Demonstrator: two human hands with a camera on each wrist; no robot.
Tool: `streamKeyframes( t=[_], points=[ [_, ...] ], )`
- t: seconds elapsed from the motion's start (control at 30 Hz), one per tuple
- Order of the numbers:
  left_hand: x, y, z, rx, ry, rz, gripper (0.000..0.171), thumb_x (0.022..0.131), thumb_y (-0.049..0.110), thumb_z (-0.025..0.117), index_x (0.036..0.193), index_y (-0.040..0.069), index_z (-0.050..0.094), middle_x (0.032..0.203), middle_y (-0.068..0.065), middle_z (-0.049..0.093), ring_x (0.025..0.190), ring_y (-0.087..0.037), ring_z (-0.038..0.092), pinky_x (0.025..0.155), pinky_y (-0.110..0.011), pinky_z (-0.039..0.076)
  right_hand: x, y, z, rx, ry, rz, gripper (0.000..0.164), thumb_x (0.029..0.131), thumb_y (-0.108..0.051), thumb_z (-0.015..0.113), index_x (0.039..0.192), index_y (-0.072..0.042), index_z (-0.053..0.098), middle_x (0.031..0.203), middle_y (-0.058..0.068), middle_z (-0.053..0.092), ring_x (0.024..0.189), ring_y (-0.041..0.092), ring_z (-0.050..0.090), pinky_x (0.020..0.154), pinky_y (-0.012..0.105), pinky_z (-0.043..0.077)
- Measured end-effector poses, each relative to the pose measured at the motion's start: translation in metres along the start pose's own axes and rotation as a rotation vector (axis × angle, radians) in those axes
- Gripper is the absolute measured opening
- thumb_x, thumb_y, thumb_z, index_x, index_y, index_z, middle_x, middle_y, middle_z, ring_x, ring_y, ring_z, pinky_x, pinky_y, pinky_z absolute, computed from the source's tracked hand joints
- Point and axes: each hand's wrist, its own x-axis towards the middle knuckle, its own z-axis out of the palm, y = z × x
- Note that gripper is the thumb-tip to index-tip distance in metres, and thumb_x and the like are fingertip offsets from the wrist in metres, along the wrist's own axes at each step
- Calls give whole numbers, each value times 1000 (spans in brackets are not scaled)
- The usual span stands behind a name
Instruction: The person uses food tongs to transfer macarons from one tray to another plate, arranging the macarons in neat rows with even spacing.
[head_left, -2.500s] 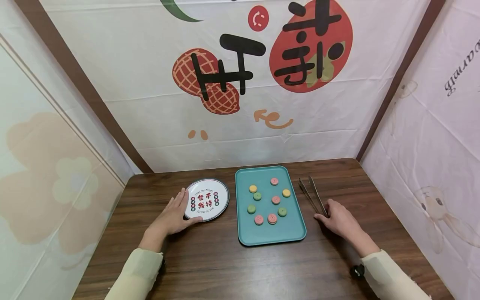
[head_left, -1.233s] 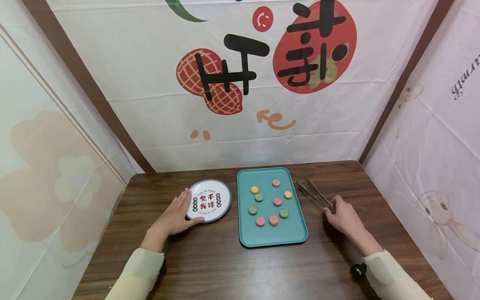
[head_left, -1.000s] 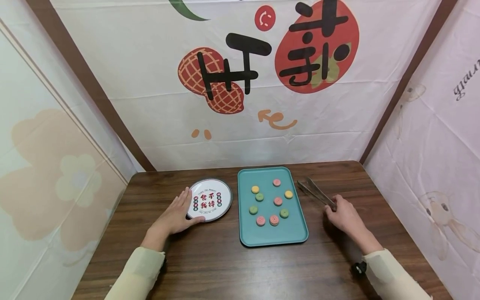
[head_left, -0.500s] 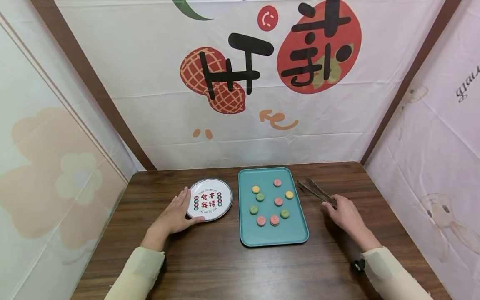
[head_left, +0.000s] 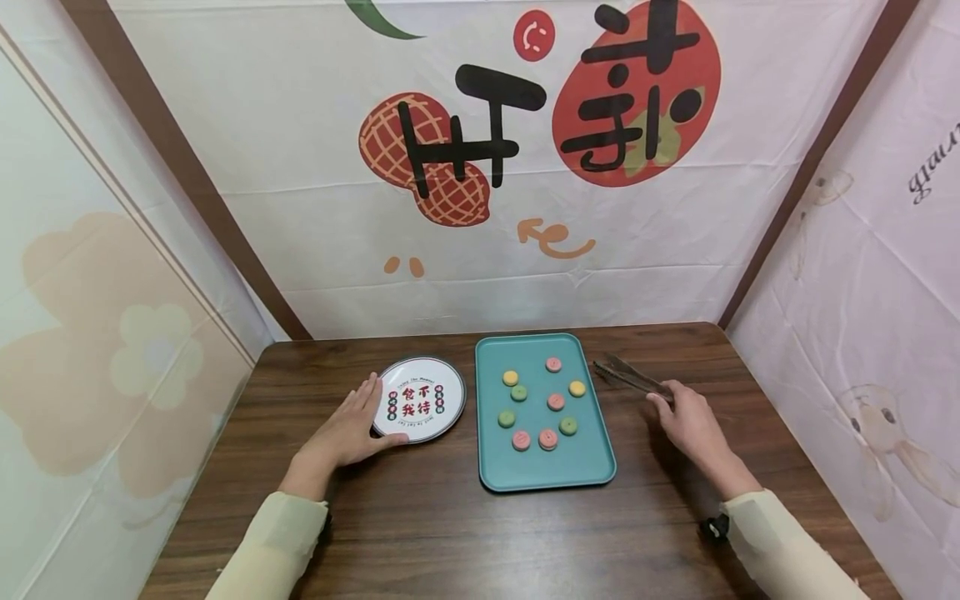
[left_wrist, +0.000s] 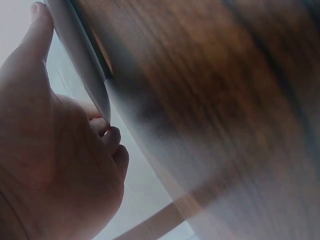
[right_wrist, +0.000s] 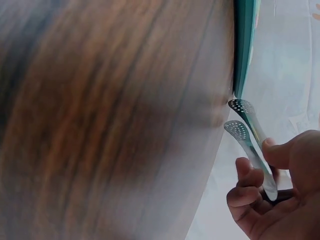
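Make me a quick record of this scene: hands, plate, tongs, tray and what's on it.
Left hand: touching the rim of the white plate
Right hand: holding metal tongs
Plate: red characters printed in the middle, left of the tray
Tongs: arms apart, right of the tray
Tray: teal, rectangular
On tray: four pink rounds, three green rounds, two yellow rounds
Table: brown wood

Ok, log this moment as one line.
left hand: touches plate | right hand: holds tongs, tips apart | tray: four pink macarons, three green macarons, two yellow macarons
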Motion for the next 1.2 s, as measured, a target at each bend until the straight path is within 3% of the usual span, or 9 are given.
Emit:
streamKeyframes(
  t=[0.1, 0.2, 0.3, 0.57, 0.93, 1.2],
  points=[
    [0, 0, 0, -1, -2, -1, 130, 92, 80, 64, 167, -11, 10, 176, -29, 8, 164, -45, 13, 133, -59, 16, 0, -4, -4, 14, 35, -19, 48, 111, -25, 63, 139, 14, 59, 122, 37, 69, 101, 50, 70, 84, 64, 58],
    [0, 0, -1, 4, -5, -2, 130, 92, 80, 64, 167, -11, 9, 176, -29, 8, 164, -45, 13, 133, -59, 16, 0, -8, -7, 44, 56, -33, 48, 111, -27, 63, 139, 11, 60, 112, 30, 72, 81, 37, 68, 73, 55, 58],
    [0, 0, -2, 8, -5, 0, 130, 92, 79, 64, 167, -11, 9, 176, -29, 8, 164, -45, 13, 133, -59, 16, 2, -13, -9, 72, 60, -56, 49, 111, -30, 63, 139, 9, 61, 107, 24, 74, 73, 25, 62, 68, 47, 55],
    [0, 1, -2, 19, 1, 4, 129, 92, 80, 64, 167, -11, 10, 176, -29, 9, 164, -45, 13, 133, -59, 16, 7, -31, -6, 137, 30, -137, 43, 109, -29, 67, 136, 5, 63, 109, 21, 77, 93, 34, 74, 77, 54, 62],
    [-1, -1, 1, 13, 3, 3, 129, 92, 80, 63, 167, -11, 11, 176, -29, 9, 164, -45, 14, 133, -58, 16, 15, -47, 6, 209, -67, -175, 39, 110, -25, 66, 136, 4, 62, 99, 13, 74, 77, 20, 62, 65, 36, 53],
    [-1, -2, 1, 14, 6, 11, 128, 92, 79, 64, 167, -10, 12, 176, -29, 10, 164, -44, 15, 133, -59, 17, 20, -55, 15, 230, -60, -201, 38, 107, -24, 70, 134, 3, 66, 82, 4, 67, 65, 17, 54, 54, 29, 48]
  ],
)
